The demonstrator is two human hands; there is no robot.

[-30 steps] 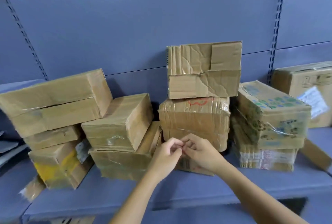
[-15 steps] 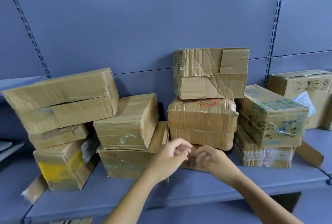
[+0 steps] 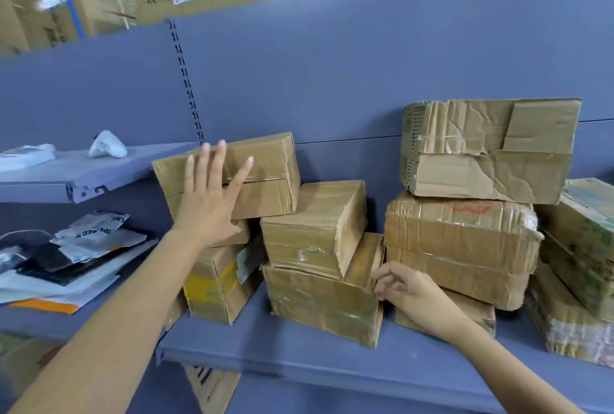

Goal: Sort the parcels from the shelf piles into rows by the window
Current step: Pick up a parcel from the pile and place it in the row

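The left hand point(image 3: 212, 201) is reaching up with its fingers spread wide and straight, palm facing the front of the top parcel point(image 3: 265, 177) of the pile at the left end of the shelf point(image 3: 299, 357) – it is gripping nothing. Beneath that parcel, a yellow-marked parcel point(image 3: 216, 284) is sitting at the shelf's front left corner. Just beside this pile, a tilted parcel point(image 3: 315, 227) is resting on a low parcel point(image 3: 319, 307) near the front edge. The right hand point(image 3: 408, 290) is hovering at the low parcel's upper right corner with its fingers loosely curled and enclosing nothing – contact with the cardboard cannot be confirmed. Behind it, a crumpled parcel point(image 3: 491, 148) is topping a taped parcel point(image 3: 461, 247) toward the shelf's right end.
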